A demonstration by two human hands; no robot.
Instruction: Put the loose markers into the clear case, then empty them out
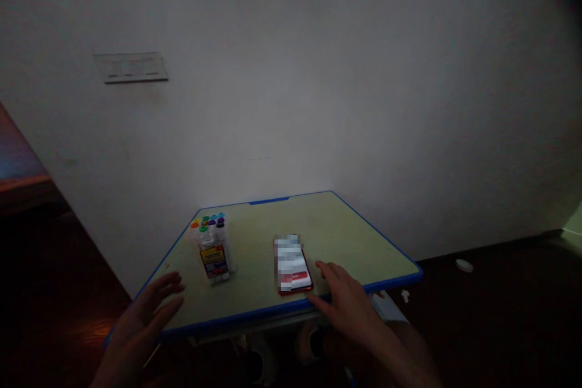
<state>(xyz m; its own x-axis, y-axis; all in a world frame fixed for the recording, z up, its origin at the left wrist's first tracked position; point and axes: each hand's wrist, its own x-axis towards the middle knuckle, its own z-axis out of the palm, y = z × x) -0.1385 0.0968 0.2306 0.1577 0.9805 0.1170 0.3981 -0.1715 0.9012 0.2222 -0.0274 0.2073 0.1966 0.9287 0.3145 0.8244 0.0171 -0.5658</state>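
A red phone (293,265) with a lit screen lies flat on a small pale table (345,236) with a blue rim. My right hand (346,298) rests on the table just right of the phone, fingers stretched out, holding nothing. A clear pack of markers (211,247) with coloured caps stands upright at the table's left. My left hand (148,314) hovers at the table's front left corner, fingers spread and empty, a little short of the markers.
A white wall rises right behind the table, with a plate (130,66) mounted high on the left. Dark floor surrounds the table; a small white object (464,265) lies on it at right. My feet (309,342) show under the table.
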